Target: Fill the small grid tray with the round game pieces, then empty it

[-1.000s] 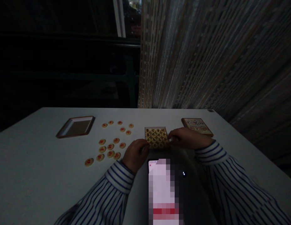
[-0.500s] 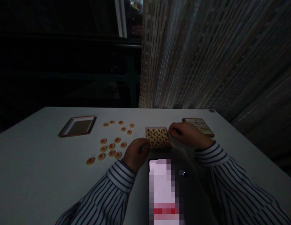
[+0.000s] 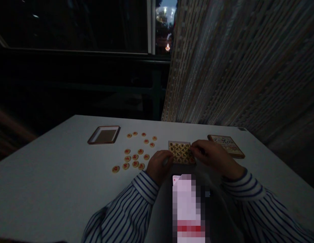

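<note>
A small open box point(image 3: 182, 163) filled with rows of round Chinese chess pieces point(image 3: 180, 148) lies in front of me. Most of them bear dark characters; one at the lower right looks reddish. My left hand point(image 3: 160, 165) is closed at the box's left side, thumb and fingertips on its edge. At the opposite side, my right hand point(image 3: 213, 155) pinches the upper right edge, its other fingers curled. Loose chess pieces with red characters point(image 3: 135, 157) lie scattered on the white table, left of my left hand.
An empty shallow tray or lid point(image 3: 104, 135) lies at the far left of the table point(image 3: 70, 189). A flat box with a printed cover point(image 3: 227, 145) lies beyond my right hand. A lit phone point(image 3: 188, 202) is low in front of me. A bead curtain point(image 3: 209, 67) hangs behind.
The view has turned left, so everything sits further right in the picture. My right fingertips have come in onto the box's edge. The loose red pieces lie as before.
</note>
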A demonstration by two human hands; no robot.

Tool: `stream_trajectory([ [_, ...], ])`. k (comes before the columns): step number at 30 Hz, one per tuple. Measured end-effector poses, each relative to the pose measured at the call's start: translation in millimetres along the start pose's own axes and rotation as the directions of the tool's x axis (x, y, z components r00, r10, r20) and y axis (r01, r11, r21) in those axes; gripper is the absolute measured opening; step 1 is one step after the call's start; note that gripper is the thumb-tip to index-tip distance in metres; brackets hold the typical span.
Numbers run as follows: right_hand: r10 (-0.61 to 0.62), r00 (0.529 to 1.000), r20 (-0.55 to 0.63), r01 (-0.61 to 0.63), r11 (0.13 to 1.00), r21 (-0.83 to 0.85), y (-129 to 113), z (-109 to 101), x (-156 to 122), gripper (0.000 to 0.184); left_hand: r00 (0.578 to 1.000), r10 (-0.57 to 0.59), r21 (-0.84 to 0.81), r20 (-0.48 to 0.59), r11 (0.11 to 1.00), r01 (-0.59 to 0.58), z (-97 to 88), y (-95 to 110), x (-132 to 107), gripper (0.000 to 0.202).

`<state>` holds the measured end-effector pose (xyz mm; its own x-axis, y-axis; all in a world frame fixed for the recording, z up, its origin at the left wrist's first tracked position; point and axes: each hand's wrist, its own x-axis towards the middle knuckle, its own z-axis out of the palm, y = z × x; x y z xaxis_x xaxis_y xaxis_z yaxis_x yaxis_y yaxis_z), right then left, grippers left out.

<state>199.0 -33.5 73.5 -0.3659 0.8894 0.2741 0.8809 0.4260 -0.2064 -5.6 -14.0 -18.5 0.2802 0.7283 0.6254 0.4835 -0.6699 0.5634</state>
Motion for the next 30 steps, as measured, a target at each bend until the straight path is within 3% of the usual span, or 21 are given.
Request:
stream_trajectory([
  [5, -0.009, 1.000, -0.018, 0.009, 1.000, -0.010, -19, 9, -12, 0.018, 1.000, 0.000, 0.007, -0.004, 1.000, 0.000, -1.4, -1, 1, 0.013],
  [9, -0.075, 0.996, 0.048, 0.078, 0.994, -0.071, -36, 26, -23, 0.021, 0.998, -0.035, -0.009, -0.055, 0.999, 0.035, -2.9, 0, 1, 0.012],
  [11, -0.151, 0.988, 0.015, 0.152, 0.985, -0.087, -41, 39, -28, 0.021, 0.996, -0.063, -0.013, -0.071, 0.998, 0.062, -5.1, 1, 1, 0.011],
  [14, -0.180, 0.982, -0.050, 0.167, 0.967, -0.190, -42, 56, -31, 0.024, 0.988, -0.108, -0.030, -0.114, 0.994, 0.105, -12.3, 2, 0, 0.011],
  [20, -0.222, 0.973, -0.059, 0.199, 0.943, -0.266, -38, 65, -32, 0.026, 0.977, -0.175, -0.042, -0.123, 0.984, 0.171, -45.7, -3, 2, 0.012],
  [25, -0.229, 0.973, -0.030, 0.216, 0.950, -0.227, -40, 64, -33, 0.026, 0.981, -0.149, 0.008, -0.123, 0.988, 0.151, -79.7, -24, -4, 0.014],
  [30, -0.220, 0.975, -0.029, 0.212, 0.963, -0.163, -43, 59, -29, 0.020, 0.990, -0.120, 0.089, -0.079, 0.988, 0.127, -94.3, -43, -17, 0.016],
])
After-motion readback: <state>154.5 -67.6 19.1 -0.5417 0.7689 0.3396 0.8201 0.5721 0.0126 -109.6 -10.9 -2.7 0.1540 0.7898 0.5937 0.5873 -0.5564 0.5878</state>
